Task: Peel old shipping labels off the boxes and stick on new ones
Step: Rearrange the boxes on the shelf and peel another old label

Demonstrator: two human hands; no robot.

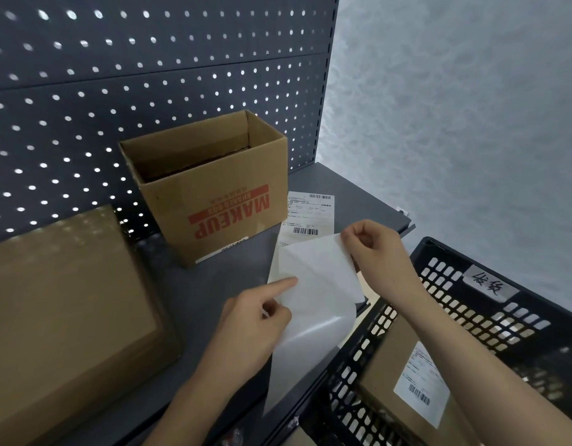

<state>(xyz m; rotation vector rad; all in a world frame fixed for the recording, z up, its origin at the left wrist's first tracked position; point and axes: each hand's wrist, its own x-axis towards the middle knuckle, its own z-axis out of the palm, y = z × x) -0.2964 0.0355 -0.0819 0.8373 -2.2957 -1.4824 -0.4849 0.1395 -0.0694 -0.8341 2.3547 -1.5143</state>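
Note:
My right hand (371, 249) pinches the upper corner of a blank-backed white label (320, 272) and holds it above the dark shelf. My left hand (262, 320) pinches its glossy backing sheet (307, 349) lower down, index finger stretched along the paper; the two sheets are partly apart. A stack of printed labels (310, 214) with barcodes lies on the shelf behind the hands. An open cardboard box (220, 201) printed MAKEUP in red stands at the back. A closed brown box (62, 313) sits at the left.
A dark pegboard (149, 75) backs the grey shelf (214, 284). At the right stands a black perforated crate (471, 304) with a handwritten tag; a box with a barcode label (420, 384) lies inside. A grey wall rises beyond the shelf's right edge.

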